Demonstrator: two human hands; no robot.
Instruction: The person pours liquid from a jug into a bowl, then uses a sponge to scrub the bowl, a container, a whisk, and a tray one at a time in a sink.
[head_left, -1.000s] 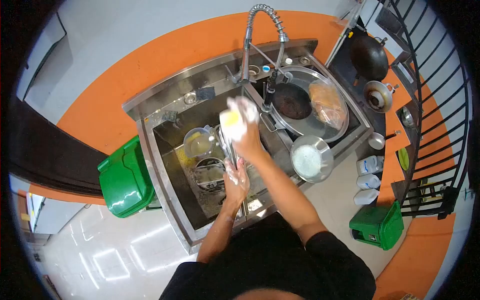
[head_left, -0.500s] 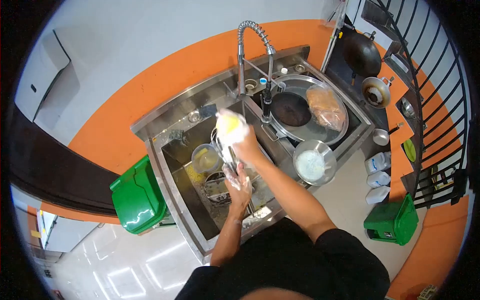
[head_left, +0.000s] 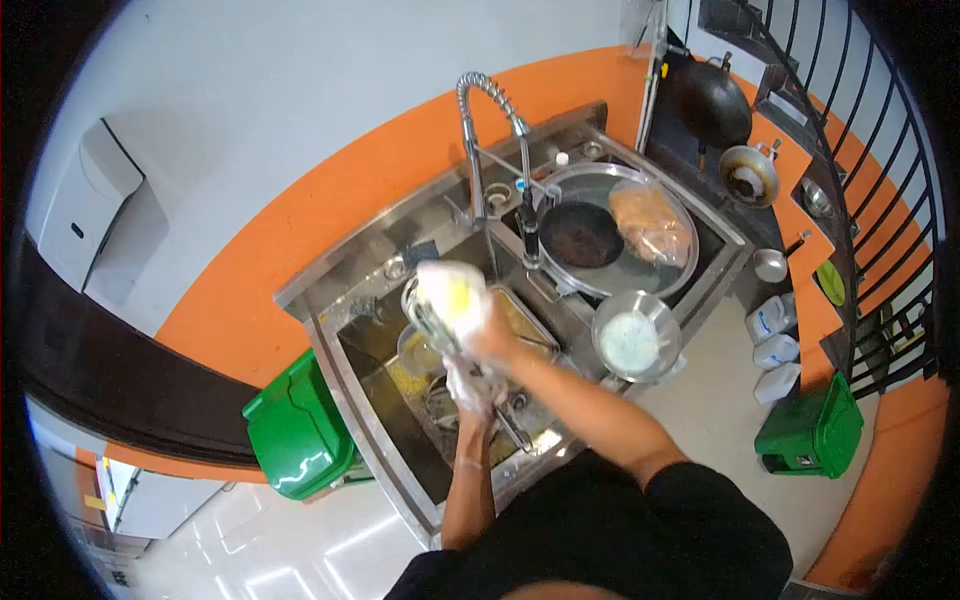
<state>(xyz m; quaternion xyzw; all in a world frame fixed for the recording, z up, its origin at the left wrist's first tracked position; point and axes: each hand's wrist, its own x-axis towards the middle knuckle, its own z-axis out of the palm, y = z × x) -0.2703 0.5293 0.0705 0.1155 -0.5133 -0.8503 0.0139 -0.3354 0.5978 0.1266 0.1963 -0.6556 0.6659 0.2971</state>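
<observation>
My left hand (head_left: pixel 472 388), coated in suds, is closed around a metal whisk (head_left: pixel 424 318) over the left sink basin. The whisk's wire loops point up and left, and its handle end sticks out below the hand. In my right hand (head_left: pixel 490 338), blurred by motion, is a foamy white and yellow sponge (head_left: pixel 450 296), pressed against the wires or just over them. Beneath both hands, the basin holds a clear plastic tub (head_left: pixel 415 352), a metal tray (head_left: pixel 525 318) and other dishes, partly hidden. Yellow food scraps lie on its floor.
A steel bowl of sudsy liquid (head_left: pixel 632 342) stands on the sink's right front edge. Over the right basin, a big round tray (head_left: pixel 625 277) carries a dark round pan (head_left: pixel 580 236) and bagged food (head_left: pixel 650 222). The spring faucet (head_left: pixel 472 150) rises behind. Green bins (head_left: pixel 300 430) flank the sink.
My right hand and the sponge have moved down along the whisk. My left hand has lowered slightly, and the whisk handle now shows below it. The whole view has shifted a little.
</observation>
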